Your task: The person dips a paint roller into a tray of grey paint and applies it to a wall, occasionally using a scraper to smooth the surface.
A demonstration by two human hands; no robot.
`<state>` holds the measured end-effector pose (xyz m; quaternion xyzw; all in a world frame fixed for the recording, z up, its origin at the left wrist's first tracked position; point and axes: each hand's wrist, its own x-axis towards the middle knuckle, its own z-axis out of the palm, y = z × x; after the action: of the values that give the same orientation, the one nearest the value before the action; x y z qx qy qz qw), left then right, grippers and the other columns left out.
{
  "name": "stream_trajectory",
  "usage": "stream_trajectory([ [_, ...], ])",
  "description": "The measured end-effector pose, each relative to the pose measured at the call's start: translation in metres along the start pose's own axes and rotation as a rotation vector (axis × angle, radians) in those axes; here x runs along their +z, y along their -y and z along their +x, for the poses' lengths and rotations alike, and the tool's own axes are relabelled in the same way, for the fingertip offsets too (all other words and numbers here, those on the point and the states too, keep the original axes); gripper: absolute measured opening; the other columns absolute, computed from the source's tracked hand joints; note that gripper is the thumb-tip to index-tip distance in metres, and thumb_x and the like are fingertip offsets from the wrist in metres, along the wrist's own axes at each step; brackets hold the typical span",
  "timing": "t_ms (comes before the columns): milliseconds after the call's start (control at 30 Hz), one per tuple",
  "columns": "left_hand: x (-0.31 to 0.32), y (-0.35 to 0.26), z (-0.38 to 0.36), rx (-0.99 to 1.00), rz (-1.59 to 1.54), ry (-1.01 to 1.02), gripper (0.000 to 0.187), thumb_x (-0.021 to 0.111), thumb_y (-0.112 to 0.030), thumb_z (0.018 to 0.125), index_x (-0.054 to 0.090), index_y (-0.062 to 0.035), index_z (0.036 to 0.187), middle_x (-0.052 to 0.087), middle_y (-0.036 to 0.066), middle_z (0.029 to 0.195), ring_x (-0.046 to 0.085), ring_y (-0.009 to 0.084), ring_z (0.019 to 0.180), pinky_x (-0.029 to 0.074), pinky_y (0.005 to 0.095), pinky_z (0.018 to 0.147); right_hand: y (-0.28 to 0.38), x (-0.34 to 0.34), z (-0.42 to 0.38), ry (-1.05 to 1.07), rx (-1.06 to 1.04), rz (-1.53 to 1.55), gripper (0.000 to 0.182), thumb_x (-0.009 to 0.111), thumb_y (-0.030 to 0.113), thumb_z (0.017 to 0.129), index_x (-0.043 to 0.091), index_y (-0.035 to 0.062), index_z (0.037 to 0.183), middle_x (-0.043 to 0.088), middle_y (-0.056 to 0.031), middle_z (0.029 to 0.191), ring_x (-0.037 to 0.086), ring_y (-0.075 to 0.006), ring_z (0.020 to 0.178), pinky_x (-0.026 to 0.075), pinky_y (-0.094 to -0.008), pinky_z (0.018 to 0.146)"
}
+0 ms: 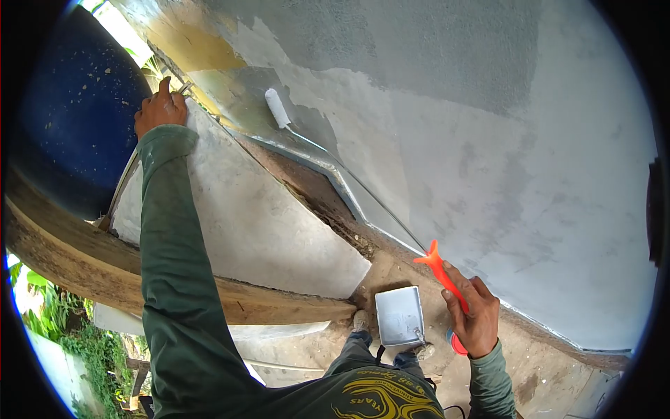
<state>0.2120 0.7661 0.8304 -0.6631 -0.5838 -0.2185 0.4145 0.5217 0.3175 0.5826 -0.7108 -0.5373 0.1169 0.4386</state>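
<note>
My right hand (474, 314) grips the orange handle (441, 274) of a paint roller. Its long thin wire shaft runs up and left to the small white roller head (277, 107), which rests against the grey wall (488, 126) near a yellowish patch. My left hand (160, 109), arm outstretched in a green sleeve, presses on the top edge of a pale concrete slab (244, 209) next to a big blue barrel (70, 119).
A white paint tray (399, 316) lies on the dirt ground by my feet. A rough wooden beam (105, 269) crosses below the barrel. Green plants (59, 318) grow at the lower left. Fresh grey paint covers the upper wall.
</note>
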Motion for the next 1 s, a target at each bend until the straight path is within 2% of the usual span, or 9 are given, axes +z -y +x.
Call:
stream_trajectory([
  [67, -0.001, -0.001, -0.001, 0.001, 0.004, 0.015, 0.046, 0.048, -0.031, 0.093, 0.057, -0.0205, 0.137, 0.073, 0.011, 0.115, 0.064, 0.0327, 0.111, 0.048, 0.0515, 0.098, -0.002, -0.011, -0.014, -0.016, -0.008, -0.051, 0.051, 0.072, 0.009, 0.088, 0.064, 0.0173, 0.138, 0.053, -0.0093, 0.067, 0.051, -0.0223, 0.054, 0.044, -0.0374, 0.050],
  [200, -0.001, -0.001, -0.002, -0.003, -0.012, -0.007, 0.047, 0.049, -0.030, 0.092, 0.057, -0.0203, 0.137, 0.074, 0.012, 0.113, 0.065, 0.0328, 0.110, 0.048, 0.0516, 0.097, -0.007, -0.028, -0.042, -0.013, -0.005, -0.069, 0.052, 0.073, 0.008, 0.087, 0.064, 0.0149, 0.137, 0.051, -0.0091, 0.066, 0.048, -0.0225, 0.053, 0.042, -0.0371, 0.049],
  [267, 0.002, 0.002, -0.001, 0.005, -0.016, -0.011, 0.046, 0.048, -0.034, 0.093, 0.058, -0.0230, 0.137, 0.073, 0.013, 0.112, 0.066, 0.0346, 0.107, 0.049, 0.0519, 0.094, -0.010, -0.036, -0.057, -0.016, -0.002, -0.077, 0.050, 0.073, 0.007, 0.087, 0.065, 0.0130, 0.136, 0.052, -0.0094, 0.067, 0.050, -0.0229, 0.054, 0.042, -0.0372, 0.049],
  [400, 0.000, 0.000, -0.002, -0.010, 0.005, -0.018, 0.046, 0.048, -0.034, 0.093, 0.058, -0.0225, 0.137, 0.073, 0.013, 0.111, 0.066, 0.0344, 0.106, 0.049, 0.0516, 0.093, -0.011, -0.055, -0.088, 0.019, 0.005, -0.126, 0.049, 0.072, 0.007, 0.086, 0.065, 0.0102, 0.135, 0.058, -0.0106, 0.071, 0.055, -0.0236, 0.057, 0.045, -0.0363, 0.050],
  [467, 0.002, 0.000, -0.001, -0.003, 0.023, -0.017, 0.046, 0.048, -0.033, 0.093, 0.058, -0.0219, 0.137, 0.073, 0.013, 0.110, 0.066, 0.0342, 0.106, 0.050, 0.0513, 0.092, -0.013, -0.058, -0.104, 0.050, 0.029, -0.131, 0.044, 0.069, 0.010, 0.089, 0.065, 0.0005, 0.132, 0.066, -0.0158, 0.078, 0.058, -0.0257, 0.063, 0.047, -0.0361, 0.057],
  [733, 0.001, -0.001, -0.002, 0.002, 0.012, -0.006, 0.047, 0.048, -0.033, 0.093, 0.057, -0.0215, 0.138, 0.074, 0.013, 0.109, 0.066, 0.0338, 0.107, 0.050, 0.0515, 0.092, -0.001, -0.059, -0.118, 0.000, 0.009, -0.137, 0.043, 0.070, 0.009, 0.088, 0.065, 0.0005, 0.130, 0.065, -0.0165, 0.076, 0.059, -0.0266, 0.061, 0.046, -0.0365, 0.055],
  [933, -0.002, -0.001, -0.003, 0.004, 0.018, -0.019, 0.048, 0.048, -0.033, 0.093, 0.057, -0.0213, 0.138, 0.074, 0.014, 0.109, 0.065, 0.0339, 0.107, 0.050, 0.0512, 0.092, 0.004, -0.060, -0.107, -0.049, 0.001, -0.153, 0.043, 0.070, 0.009, 0.089, 0.065, 0.0012, 0.131, 0.060, -0.0156, 0.072, 0.055, -0.0254, 0.060, 0.044, -0.0364, 0.054],
  [1000, -0.008, -0.003, -0.004, -0.006, -0.028, 0.036, 0.049, 0.049, -0.031, 0.092, 0.056, -0.0153, 0.138, 0.074, 0.014, 0.113, 0.064, 0.0341, 0.113, 0.048, 0.0530, 0.097, 0.006, -0.055, -0.102, -0.063, -0.004, -0.137, 0.043, 0.068, 0.007, 0.089, 0.064, 0.0010, 0.132, 0.058, -0.0150, 0.071, 0.052, -0.0247, 0.060, 0.043, -0.0355, 0.055],
])
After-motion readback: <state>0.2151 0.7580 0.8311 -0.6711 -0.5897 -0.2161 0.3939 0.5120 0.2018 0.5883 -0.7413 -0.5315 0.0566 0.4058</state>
